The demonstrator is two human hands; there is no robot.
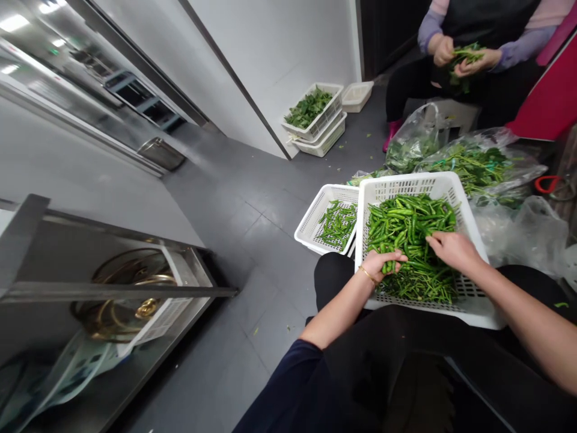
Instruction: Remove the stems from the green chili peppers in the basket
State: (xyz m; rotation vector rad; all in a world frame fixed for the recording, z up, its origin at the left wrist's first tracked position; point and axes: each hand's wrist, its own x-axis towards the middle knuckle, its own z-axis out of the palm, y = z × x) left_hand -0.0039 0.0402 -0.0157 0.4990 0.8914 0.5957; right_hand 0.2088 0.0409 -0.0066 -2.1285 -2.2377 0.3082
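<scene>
A white perforated basket (469,222) rests across my lap, holding a heap of green chili peppers (408,213). Thin green stems (419,285) lie in its near part. My left hand (382,263), with a gold bracelet at the wrist, is curled around several chili peppers over the basket's left side. Over the right side, my right hand (453,248) pinches a green chili pepper at its fingertips, partly hidden by the fingers. Just left of the basket, a smaller white basket (309,231) holds more green chili peppers (338,222).
Another person's hands (460,57) hold leafy greens at the upper right. Plastic bags (415,135) of greens lie on the floor before that person. Stacked baskets (322,141) stand by the wall. A metal shelf (112,291) with glass lids is at left.
</scene>
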